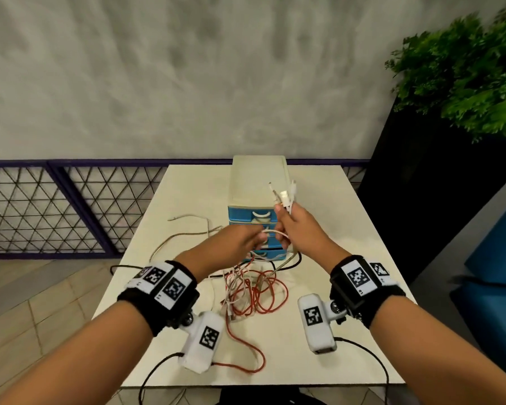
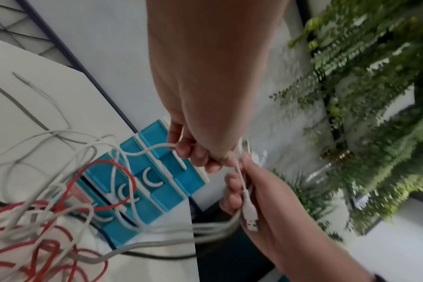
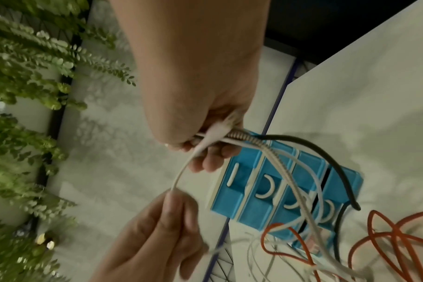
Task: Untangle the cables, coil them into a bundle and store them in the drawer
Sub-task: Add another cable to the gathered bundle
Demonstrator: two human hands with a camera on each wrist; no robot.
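My right hand (image 1: 285,222) grips a bunch of white cable ends (image 1: 284,197) that stick up in front of the drawer unit (image 1: 257,176). My left hand (image 1: 259,237) pinches one white cable (image 1: 275,231) just beside it. In the right wrist view the right hand (image 3: 205,150) holds white, braided and black cables (image 3: 232,136) together, while the left hand (image 3: 174,198) pinches a white cable (image 3: 181,173). A white USB plug (image 2: 250,215) lies against the right hand (image 2: 239,190) below the left hand (image 2: 193,154). A tangle of red and white cables (image 1: 251,290) trails down onto the table (image 1: 348,229).
The drawer unit has blue drawers (image 1: 243,214) with white handles, all pushed in. A beige cable (image 1: 181,235) lies loose at the table's left. A plant (image 1: 465,83) in a black planter stands at the right; a mesh railing (image 1: 56,206) runs behind.
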